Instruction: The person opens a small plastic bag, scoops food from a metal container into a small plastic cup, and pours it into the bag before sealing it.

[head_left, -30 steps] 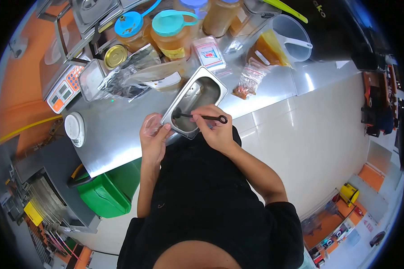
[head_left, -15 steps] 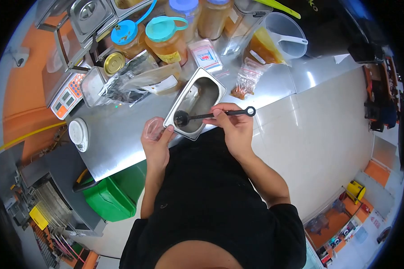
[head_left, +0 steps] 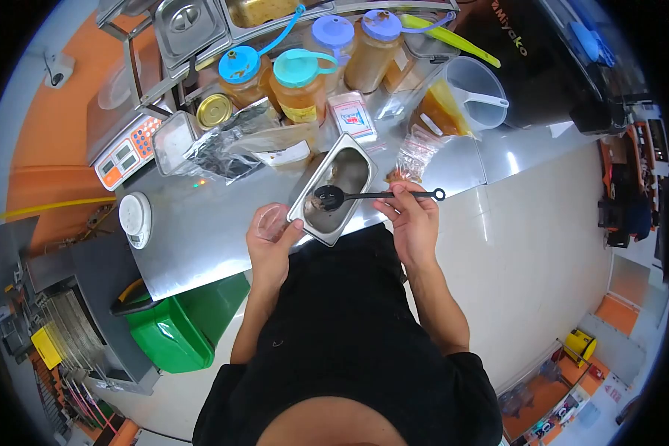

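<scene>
Holding a black measuring spoon (head_left: 372,195) by its handle, the right hand (head_left: 415,223) has its fingers closed on it, the bowl lying over the open steel pan (head_left: 331,198). That pan sits at the near edge of the steel surface (head_left: 193,223). At the pan's left, the left hand (head_left: 269,238) is wrapped around a small clear cup (head_left: 269,221). Farther off stand lidded jars (head_left: 299,82), a clear pitcher (head_left: 477,93) and, far left, a scale (head_left: 125,152).
</scene>
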Demonstrator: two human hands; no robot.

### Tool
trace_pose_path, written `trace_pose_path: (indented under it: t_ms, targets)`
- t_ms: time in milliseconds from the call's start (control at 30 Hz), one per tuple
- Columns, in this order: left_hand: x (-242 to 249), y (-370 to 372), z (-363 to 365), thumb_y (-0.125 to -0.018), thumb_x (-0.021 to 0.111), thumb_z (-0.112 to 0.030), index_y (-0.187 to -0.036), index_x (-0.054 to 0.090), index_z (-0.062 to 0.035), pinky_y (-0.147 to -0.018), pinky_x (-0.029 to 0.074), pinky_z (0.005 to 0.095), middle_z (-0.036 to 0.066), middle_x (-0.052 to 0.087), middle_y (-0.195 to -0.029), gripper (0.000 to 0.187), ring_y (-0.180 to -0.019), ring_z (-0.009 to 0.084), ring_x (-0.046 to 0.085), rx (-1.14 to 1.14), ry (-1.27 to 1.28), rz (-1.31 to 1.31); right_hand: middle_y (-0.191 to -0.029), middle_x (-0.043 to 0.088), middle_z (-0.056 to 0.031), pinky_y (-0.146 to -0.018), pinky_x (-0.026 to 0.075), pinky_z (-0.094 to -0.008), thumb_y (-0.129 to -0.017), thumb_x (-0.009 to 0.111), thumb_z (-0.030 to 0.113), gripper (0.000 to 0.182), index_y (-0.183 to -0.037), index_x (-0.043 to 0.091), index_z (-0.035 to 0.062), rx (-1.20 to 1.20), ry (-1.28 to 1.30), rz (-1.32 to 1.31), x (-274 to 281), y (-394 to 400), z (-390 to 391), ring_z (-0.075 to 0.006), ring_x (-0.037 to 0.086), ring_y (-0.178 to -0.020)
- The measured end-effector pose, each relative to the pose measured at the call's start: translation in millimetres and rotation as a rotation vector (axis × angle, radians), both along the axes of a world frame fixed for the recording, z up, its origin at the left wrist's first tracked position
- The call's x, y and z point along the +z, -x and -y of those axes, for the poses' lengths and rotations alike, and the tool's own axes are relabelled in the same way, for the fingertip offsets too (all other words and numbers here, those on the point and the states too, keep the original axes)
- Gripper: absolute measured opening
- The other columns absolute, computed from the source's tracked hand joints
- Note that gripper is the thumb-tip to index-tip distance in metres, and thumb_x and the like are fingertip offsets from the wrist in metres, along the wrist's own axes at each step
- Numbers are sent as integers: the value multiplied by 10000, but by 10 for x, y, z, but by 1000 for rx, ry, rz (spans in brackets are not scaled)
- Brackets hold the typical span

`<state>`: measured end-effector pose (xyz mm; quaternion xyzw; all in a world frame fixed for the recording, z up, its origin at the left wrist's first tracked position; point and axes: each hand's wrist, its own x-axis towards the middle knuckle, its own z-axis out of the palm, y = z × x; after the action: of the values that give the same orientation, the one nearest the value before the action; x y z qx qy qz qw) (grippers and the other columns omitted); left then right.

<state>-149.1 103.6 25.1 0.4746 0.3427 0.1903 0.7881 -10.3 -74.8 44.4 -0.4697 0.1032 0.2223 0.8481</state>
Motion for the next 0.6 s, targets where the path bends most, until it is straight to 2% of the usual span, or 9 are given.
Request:
trace_pose_path:
  t_ms: [133, 400, 600]
  targets:
    - [-11, 4, -11, -799, 708, 63, -1120, 546, -2, -733, 581, 288, 76, 564, -1072, 365, -857, 130, 587, 14, 20, -16, -924, 639, -110, -733, 606, -360, -912, 587, 29, 97, -988, 627, -16, -11, 59, 35, -54, -5, 31, -216, 681, -791]
    - [-252, 115, -316, -810, 698, 52, -1107, 548, -4, -772, 586, 314, 62, 579, -1030, 337, -879, 142, 606, 23, 26, -72, -917, 635, -109, -725, 606, -347, -918, 577, 28, 101, -995, 618, -23, -21, -46, 33, -79, 55, 23, -212, 681, -788]
    - [-158, 86, -441, -829, 708, -1, -1090, 567, -20, -775, 554, 282, 61, 604, -1039, 296, -909, 136, 615, 106, -123, -37, -914, 642, -119, -727, 608, -345, -921, 573, 27, 99, -985, 624, -29, 8, -27, 124, -29, -6, -13, -209, 678, -793]
